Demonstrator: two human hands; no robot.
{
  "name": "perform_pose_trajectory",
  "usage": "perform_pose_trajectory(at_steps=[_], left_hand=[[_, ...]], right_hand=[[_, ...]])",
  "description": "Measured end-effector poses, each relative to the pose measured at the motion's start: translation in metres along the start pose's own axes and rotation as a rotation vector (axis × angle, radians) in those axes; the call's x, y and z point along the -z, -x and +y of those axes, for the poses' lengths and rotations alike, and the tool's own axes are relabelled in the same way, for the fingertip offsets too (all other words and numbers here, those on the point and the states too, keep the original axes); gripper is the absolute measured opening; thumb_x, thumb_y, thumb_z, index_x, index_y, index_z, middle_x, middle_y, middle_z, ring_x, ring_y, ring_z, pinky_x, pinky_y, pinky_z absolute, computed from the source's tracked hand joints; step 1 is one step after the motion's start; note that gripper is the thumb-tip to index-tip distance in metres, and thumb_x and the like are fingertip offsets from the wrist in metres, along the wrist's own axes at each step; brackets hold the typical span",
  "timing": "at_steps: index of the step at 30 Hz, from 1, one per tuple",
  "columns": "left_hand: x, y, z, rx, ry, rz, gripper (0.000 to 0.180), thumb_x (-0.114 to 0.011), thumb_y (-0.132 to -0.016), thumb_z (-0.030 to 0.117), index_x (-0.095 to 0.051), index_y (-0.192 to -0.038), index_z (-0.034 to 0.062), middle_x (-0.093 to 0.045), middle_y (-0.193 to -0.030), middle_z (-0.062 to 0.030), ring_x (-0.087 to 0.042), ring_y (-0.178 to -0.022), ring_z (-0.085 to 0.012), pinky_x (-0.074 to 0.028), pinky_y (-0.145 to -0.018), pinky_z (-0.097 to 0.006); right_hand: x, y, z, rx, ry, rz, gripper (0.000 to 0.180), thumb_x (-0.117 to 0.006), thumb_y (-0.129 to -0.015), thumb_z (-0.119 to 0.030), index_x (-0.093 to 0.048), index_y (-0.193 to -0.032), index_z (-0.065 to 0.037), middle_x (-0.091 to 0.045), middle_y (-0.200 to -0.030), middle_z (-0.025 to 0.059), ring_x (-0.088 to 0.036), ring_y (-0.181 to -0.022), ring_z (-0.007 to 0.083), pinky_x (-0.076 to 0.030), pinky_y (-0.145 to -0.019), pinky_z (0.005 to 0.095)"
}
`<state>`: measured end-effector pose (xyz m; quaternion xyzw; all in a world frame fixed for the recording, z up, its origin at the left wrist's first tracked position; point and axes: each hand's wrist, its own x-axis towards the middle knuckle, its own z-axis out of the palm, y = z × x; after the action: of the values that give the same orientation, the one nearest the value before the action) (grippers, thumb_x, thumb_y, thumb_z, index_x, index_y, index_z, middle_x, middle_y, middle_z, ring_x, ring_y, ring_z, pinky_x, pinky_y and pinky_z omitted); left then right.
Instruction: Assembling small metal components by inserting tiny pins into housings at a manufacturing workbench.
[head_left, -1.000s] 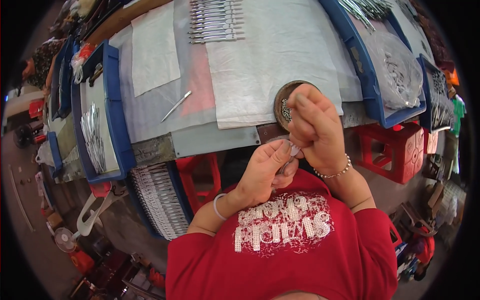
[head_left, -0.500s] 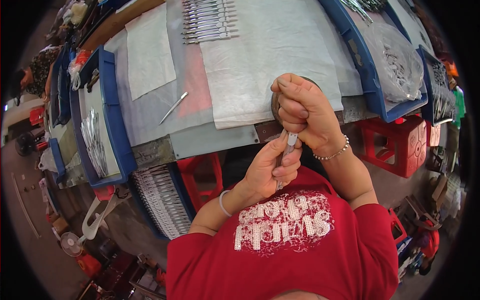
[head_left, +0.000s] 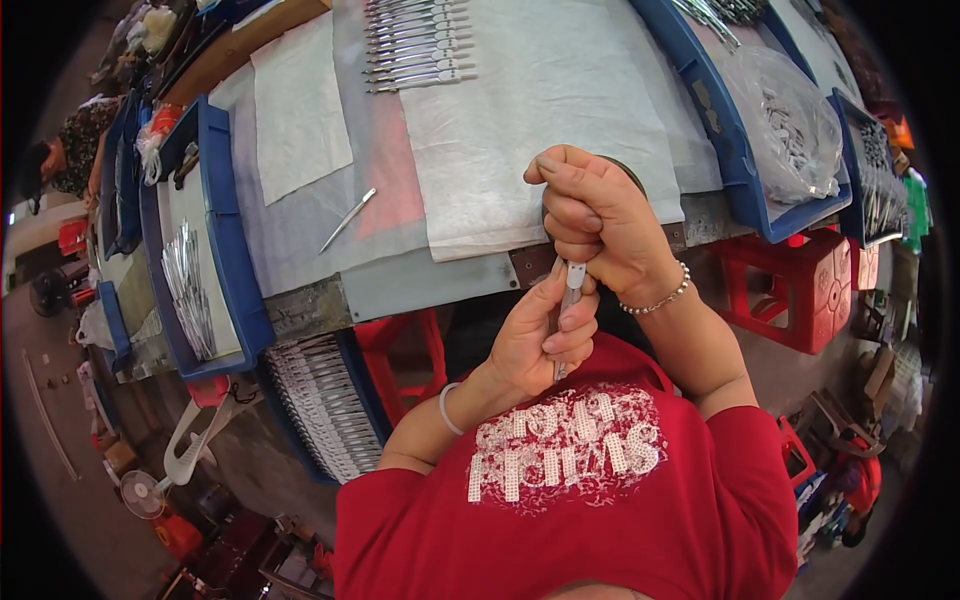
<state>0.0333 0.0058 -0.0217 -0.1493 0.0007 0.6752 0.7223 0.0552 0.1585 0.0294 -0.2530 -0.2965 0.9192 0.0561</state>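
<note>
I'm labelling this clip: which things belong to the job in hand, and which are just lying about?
Likely belong:
- metal piece, gripped by left hand, right hand at its top
- row of pieces

Seemingly just lying about:
- red stool at right
- white fan

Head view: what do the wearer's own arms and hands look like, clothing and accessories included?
The left hand and right hand wear no gloves. A plain, pale band circles the left wrist; a bracelet of small, shiny beads circles the right. The short sleeves are red, part of a shirt with a white chest design.
</note>
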Motion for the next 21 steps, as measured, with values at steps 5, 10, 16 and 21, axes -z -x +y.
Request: perform_pose_trajectory(at_steps=[5, 10, 16, 21], left_hand=[[-0.003, 0.000, 0.001, -0.024, -0.041, 0.028, 0.034, -0.037, -0.101, 0.038, -0.047, -0.106, 0.0054, -0.044, -0.069, 0.0020, -0.034, -0.045, -0.0042, -0.027, -0.042, -0.019], [-0.011, 0.004, 0.009, -0.068, -0.123, 0.056, 0.033, -0.036, -0.102, 0.035, -0.049, -0.104, 0.0046, -0.043, -0.068, 0.0019, -0.033, -0.045, -0.0036, -0.027, -0.041, -0.018], [-0.014, 0.008, 0.023, -0.185, -0.262, 0.178, 0.034, -0.046, -0.099, 0.038, -0.053, -0.101, 0.0045, -0.044, -0.067, 0.0018, -0.030, -0.043, -0.0034, -0.024, -0.038, -0.020], [-0.015, 0.006, 0.019, -0.187, -0.315, 0.199, 0.035, -0.045, -0.099, 0.039, -0.053, -0.099, 0.0045, -0.044, -0.066, 0.0020, -0.029, -0.043, -0.0032, -0.024, -0.038, -0.020]], right_hand=[[0.006, -0.004, 0.000, -0.034, 0.005, -0.087, 0.019, -0.049, -0.097, -0.019, -0.055, -0.101, -0.002, -0.041, -0.056, -0.0046, -0.031, -0.043, 0.0027, -0.024, -0.038, 0.0189], [0.029, 0.005, -0.020, 0.444, 0.623, 0.098, 0.020, -0.055, -0.094, -0.012, -0.056, -0.109, 0.000, -0.060, -0.091, 0.0060, -0.058, -0.078, 0.0114, -0.048, -0.069, 0.0258], [0.073, 0.030, -0.038, 0.492, 1.561, 0.070, 0.014, -0.059, -0.084, -0.004, -0.058, -0.098, -0.002, -0.058, -0.091, 0.0111, -0.059, -0.082, 0.0239, -0.046, -0.071, 0.0344], [0.079, 0.023, -0.027, 0.583, 1.835, -0.047, 0.007, -0.058, -0.079, -0.003, -0.055, -0.085, -0.002, -0.053, -0.082, 0.0130, -0.056, -0.079, 0.0317, -0.044, -0.068, 0.0394]])
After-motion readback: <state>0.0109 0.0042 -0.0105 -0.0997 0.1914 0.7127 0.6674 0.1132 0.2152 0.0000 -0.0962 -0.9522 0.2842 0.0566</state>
